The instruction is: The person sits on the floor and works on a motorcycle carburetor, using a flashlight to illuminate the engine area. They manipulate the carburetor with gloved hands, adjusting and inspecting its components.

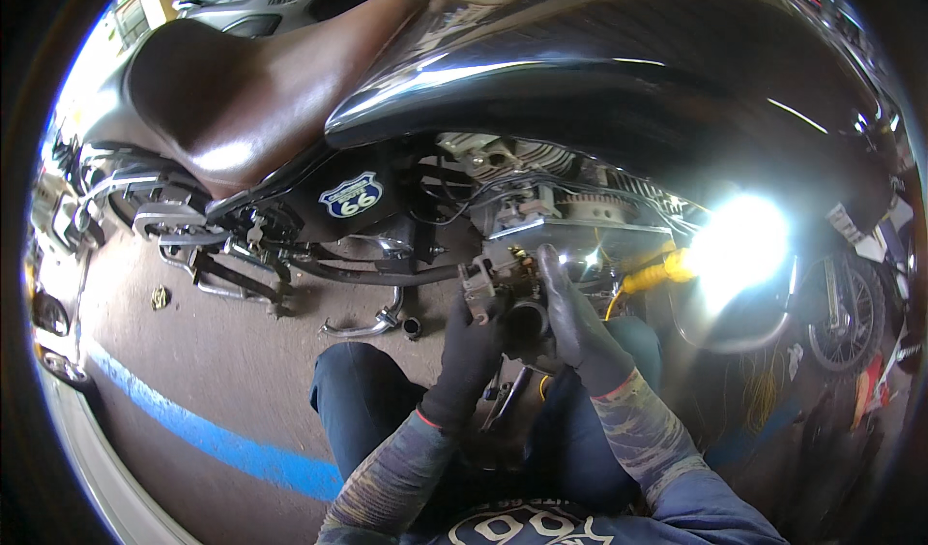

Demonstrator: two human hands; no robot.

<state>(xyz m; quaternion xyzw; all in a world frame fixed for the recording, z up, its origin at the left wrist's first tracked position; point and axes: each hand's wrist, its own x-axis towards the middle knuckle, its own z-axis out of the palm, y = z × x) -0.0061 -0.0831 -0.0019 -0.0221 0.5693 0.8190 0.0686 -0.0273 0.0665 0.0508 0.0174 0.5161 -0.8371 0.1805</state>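
Observation:
Between my knees and the motorcycle's side I hold a grey metal carburetor [503, 289] with a dark round mouth. My left hand [464, 356], in a dark glove, is closed around its left side. My right hand [580, 327], also gloved, presses against its right side with the fingers fairly straight; the thumb is hidden. Brass-coloured small parts show on top of the carburetor. Just beyond it is the engine [503, 163] with finned metal, black cables and hoses.
The black fuel tank [599, 81] and brown seat [251, 90] hang over the work area. A lit work lamp with a yellow handle [652, 274] glares at the right. On the floor lie a chrome lever [362, 329], a short black tube [413, 328] and tools [507, 400] between my legs.

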